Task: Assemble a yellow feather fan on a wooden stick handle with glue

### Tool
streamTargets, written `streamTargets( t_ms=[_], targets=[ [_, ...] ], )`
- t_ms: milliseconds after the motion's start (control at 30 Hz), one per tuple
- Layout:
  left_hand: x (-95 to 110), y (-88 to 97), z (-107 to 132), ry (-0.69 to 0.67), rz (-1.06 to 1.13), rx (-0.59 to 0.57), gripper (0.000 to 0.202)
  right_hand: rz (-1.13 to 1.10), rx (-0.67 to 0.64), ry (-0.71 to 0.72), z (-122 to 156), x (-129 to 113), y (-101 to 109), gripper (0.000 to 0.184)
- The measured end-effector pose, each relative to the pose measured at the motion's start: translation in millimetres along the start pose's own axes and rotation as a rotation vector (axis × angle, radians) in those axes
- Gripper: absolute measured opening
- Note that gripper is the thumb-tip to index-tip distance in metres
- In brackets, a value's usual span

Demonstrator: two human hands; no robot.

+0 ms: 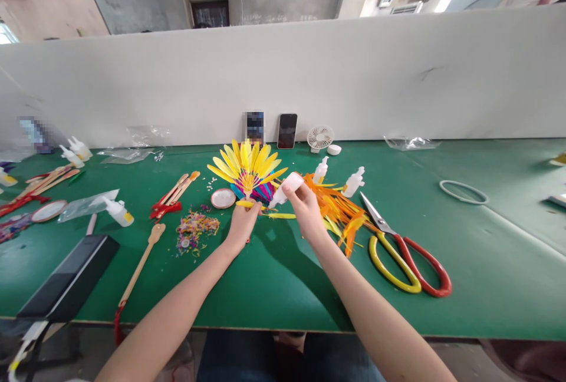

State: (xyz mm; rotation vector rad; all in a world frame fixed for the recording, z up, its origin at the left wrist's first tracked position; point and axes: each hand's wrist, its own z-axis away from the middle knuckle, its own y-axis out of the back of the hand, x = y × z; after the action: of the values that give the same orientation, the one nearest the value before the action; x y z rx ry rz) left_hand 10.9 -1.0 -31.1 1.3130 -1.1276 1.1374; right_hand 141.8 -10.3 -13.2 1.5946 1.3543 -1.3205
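My left hand point(242, 223) is closed round the lower stick of a feather fan point(248, 165), whose yellow feathers spread upward in a half circle. A loose yellow feather lies across the fingers of that hand. In my right hand point(305, 208) is a white glue bottle point(290, 184), tilted with its nozzle pointing down and left, close beside the fan. Purple and blue feathers point(262, 191) show behind the fan. Another yellow feather point(282, 216) lies between the hands. Whether the nozzle touches anything, I cannot tell.
Orange feathers point(342, 205) and big scissors point(398, 246) lie to the right, with more glue bottles point(354, 182) behind. Leftward are a round lid point(223, 198), feather scraps point(194, 229), wooden sticks point(144, 261) and a dark box point(68, 279). Phones point(287, 131) and a small fan point(320, 137) stand at the partition.
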Motion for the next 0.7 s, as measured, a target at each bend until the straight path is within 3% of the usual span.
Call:
streamTargets(
  t_ms=[700],
  targets=[
    [-0.2, -0.8, 0.7, -0.012, -0.054, -0.042, 0.013, -0.117, 0.084, -0.034, 2.6, 0.5, -0.6, 0.030]
  ],
)
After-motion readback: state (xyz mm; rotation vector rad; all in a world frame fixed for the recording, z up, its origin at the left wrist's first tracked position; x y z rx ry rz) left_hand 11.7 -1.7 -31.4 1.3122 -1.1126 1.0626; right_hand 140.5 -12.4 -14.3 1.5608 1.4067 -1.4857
